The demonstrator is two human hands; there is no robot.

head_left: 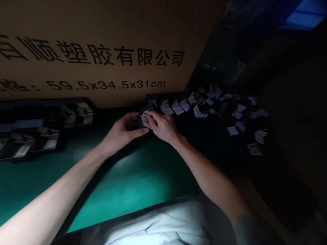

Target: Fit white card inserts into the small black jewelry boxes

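Observation:
My left hand (pixel 123 130) and my right hand (pixel 162 126) meet at the middle of the view. Between them is a small black box (pixel 141 120), gripped by my left fingers. A folded white card (pixel 146 121) sits at the box's opening, pinched by my right fingers. The hands hide most of the box and its contents. To the right of my right hand, a row of similar white cards (pixel 176 107) lies overlapping on dark items.
A large cardboard carton (pixel 97 57) with black printed characters and dimensions stands behind the green work mat (pixel 133 177). Black trays (pixel 27 143) holding small items sit at the left. Several scattered white cards (pixel 239 114) lie in shadow at the right.

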